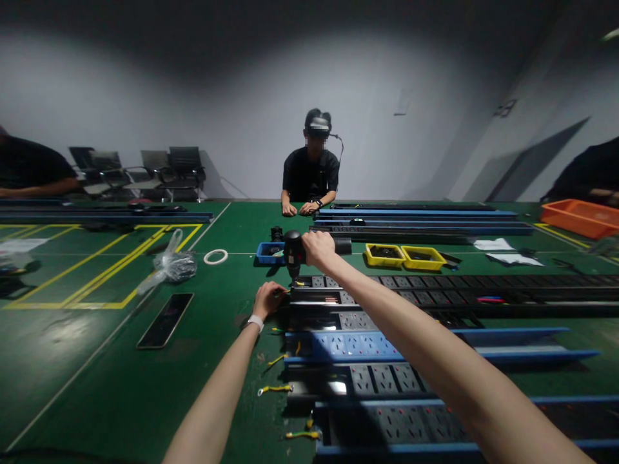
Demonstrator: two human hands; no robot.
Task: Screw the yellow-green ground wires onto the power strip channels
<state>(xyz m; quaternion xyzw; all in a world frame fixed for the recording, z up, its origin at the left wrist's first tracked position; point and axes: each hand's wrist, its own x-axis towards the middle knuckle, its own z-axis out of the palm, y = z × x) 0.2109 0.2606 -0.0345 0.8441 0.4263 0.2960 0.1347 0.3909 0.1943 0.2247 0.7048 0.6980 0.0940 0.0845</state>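
Note:
My right hand (pixel 319 249) is closed round a black power screwdriver (pixel 293 250), which points down at the left end of a black socket strip (pixel 387 281). Just below and left of the tool, my left hand (pixel 269 299) has its fingers together at the strip's end, by a small yellow-green wire; what they pinch is too small to tell. Nearer to me lie a blue socket strip (pixel 355 344), a black one (pixel 382 379) and another blue-edged one (pixel 406 425), with short yellow-green wires (pixel 276 389) at their left ends.
Beyond the tool stand a blue bin (pixel 271 259) and two yellow bins (pixel 384 254). A phone (pixel 165 321), a plastic bag (pixel 175 265) and a tape ring (pixel 215 257) lie left. A person (pixel 310 174) sits opposite; an orange basket (pixel 580 218) is far right.

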